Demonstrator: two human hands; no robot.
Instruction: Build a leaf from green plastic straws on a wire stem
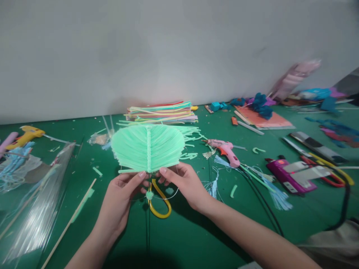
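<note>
A mint-green leaf-shaped piece (147, 147) made of many straws glued side by side, with a central spine, is held upright above the green table (196, 231). My left hand (120, 198) pinches its lower edge from the left. On the right, my right hand (185, 183) pinches the same lower edge, fingers closed on it. Below the hands lie yellow-handled scissors (159, 204) and a small green blob (149, 195) on the leaf's stem.
A stack of coloured straws (162, 112) lies behind the leaf. A pink glue gun (226, 149) with black cord sits right, a yellow glue gun (25, 135) far left. Clear plastic sleeves (36, 209) and a wooden stick (70, 222) lie left. Purple packaging (291, 173), felt scraps right.
</note>
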